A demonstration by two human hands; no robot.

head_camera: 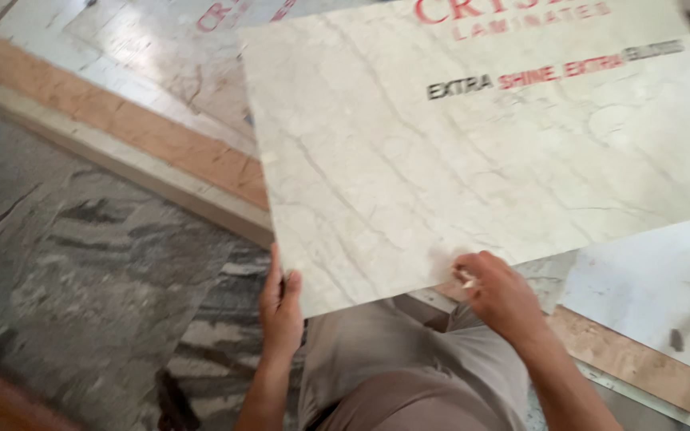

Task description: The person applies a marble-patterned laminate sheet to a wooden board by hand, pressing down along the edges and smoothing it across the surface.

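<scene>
Floor (81, 263): grey veined stone under me | on it: my stacked laminate sheets (161, 56) with exposed brown plywood edge (121, 120)

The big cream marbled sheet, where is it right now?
In the head view, the cream marbled sheet fills the upper right, held at its near edge by the left hand and right hand, above the grey stone floor.

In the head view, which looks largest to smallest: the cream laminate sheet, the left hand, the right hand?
1. Cream laminate sheet, by far the largest.
2. Left hand and right hand look alike; I cannot rank them.
</scene>
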